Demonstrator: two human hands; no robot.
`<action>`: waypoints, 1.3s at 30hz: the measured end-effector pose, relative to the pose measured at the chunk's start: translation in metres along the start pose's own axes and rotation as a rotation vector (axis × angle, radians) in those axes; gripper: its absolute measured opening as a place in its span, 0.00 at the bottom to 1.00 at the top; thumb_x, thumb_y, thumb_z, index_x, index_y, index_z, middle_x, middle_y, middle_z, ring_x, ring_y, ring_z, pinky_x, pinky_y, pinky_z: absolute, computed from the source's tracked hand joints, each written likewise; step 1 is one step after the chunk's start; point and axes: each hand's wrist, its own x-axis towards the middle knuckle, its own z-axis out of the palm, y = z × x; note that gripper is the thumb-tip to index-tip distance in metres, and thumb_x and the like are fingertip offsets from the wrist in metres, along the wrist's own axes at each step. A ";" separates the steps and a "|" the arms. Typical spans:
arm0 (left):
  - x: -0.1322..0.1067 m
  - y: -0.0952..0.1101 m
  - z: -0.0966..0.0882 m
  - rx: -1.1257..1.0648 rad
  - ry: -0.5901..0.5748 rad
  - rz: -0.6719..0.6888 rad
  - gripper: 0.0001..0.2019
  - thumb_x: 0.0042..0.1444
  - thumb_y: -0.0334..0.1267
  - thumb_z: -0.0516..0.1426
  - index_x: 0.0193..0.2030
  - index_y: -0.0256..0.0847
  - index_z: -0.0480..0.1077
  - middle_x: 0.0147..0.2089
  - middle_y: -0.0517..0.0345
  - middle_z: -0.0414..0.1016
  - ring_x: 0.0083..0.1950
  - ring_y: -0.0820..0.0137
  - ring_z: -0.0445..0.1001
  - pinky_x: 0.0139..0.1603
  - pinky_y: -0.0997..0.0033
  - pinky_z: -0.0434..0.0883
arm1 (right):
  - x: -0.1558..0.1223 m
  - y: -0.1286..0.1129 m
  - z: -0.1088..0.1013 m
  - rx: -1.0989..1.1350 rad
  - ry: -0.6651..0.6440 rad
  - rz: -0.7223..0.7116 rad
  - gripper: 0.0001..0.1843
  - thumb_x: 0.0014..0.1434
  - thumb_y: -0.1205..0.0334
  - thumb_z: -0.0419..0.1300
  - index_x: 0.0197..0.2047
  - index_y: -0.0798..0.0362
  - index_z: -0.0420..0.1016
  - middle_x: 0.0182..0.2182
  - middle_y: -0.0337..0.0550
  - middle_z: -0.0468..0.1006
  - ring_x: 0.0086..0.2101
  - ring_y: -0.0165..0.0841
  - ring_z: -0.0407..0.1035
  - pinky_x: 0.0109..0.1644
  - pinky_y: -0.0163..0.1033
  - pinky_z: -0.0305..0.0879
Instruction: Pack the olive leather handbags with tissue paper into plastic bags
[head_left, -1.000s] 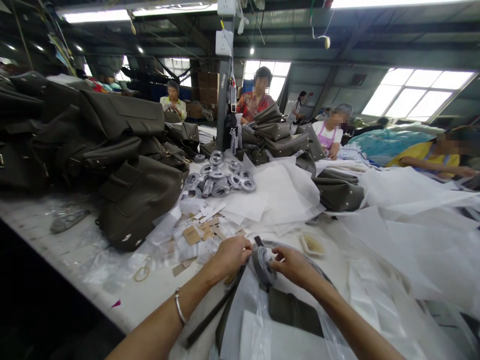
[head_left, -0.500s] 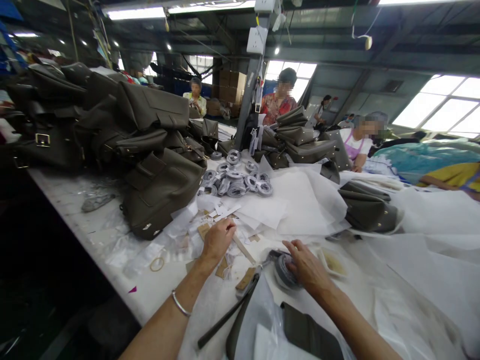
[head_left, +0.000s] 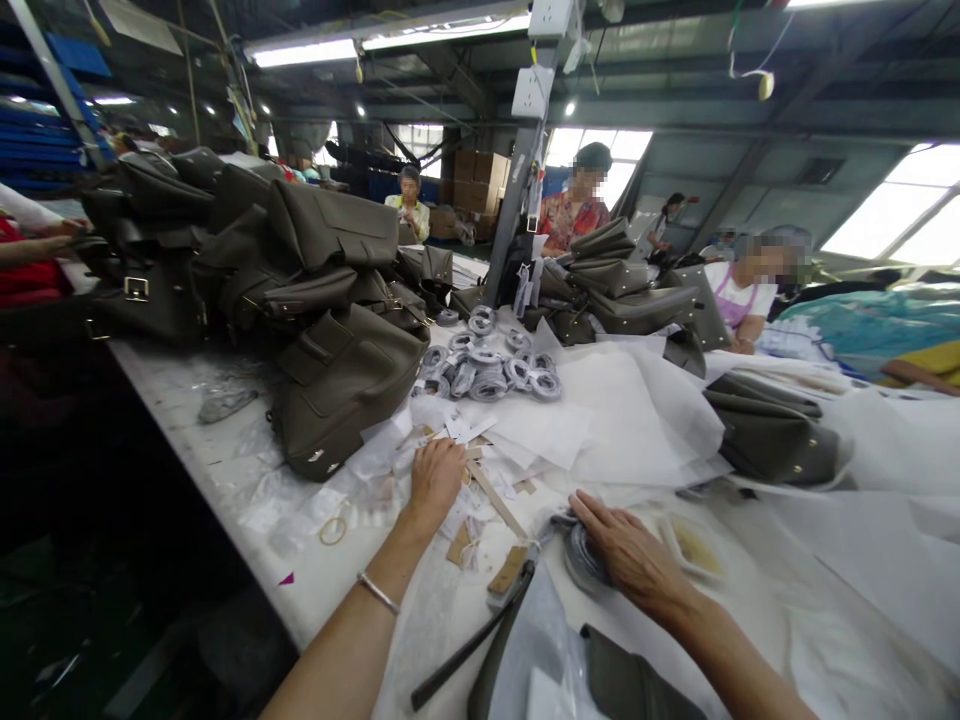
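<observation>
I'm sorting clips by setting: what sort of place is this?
Probably a bag factory or workshop: many similar dark bags heaped on a worktable, a pile of grey coils beside them, and strip lights overhead.

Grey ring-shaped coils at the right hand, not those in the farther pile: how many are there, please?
1 grey ring-shaped coil, partly covered by the right hand; another could be hidden beneath.

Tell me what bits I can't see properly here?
All in the head view:
Left hand: whether it pinches anything, hidden by its curled fingers.
Grey coil: partly covered by the right hand.
Nearest dark bag: cut off by the bottom edge.
Nearest brown tag: any writing, too small.
</observation>
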 end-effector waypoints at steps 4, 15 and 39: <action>-0.003 0.006 -0.005 -0.029 -0.054 0.160 0.15 0.61 0.31 0.58 0.53 0.47 0.74 0.57 0.53 0.73 0.61 0.59 0.65 0.62 0.56 0.58 | 0.003 -0.005 -0.015 0.197 -0.128 0.113 0.29 0.64 0.69 0.47 0.67 0.48 0.64 0.54 0.50 0.78 0.49 0.41 0.75 0.52 0.45 0.69; -0.006 0.017 0.002 -0.072 -0.267 0.391 0.03 0.58 0.31 0.61 0.37 0.43 0.75 0.41 0.56 0.75 0.50 0.63 0.70 0.61 0.58 0.57 | -0.001 -0.013 -0.028 0.352 0.067 0.114 0.19 0.60 0.67 0.54 0.50 0.47 0.81 0.53 0.47 0.79 0.51 0.41 0.75 0.57 0.45 0.69; 0.001 0.036 -0.034 -0.472 -0.033 0.012 0.05 0.53 0.28 0.58 0.29 0.41 0.72 0.48 0.52 0.75 0.56 0.59 0.67 0.61 0.57 0.59 | 0.004 -0.072 -0.077 0.626 0.212 0.300 0.12 0.55 0.58 0.59 0.39 0.48 0.83 0.40 0.45 0.83 0.44 0.43 0.76 0.54 0.47 0.67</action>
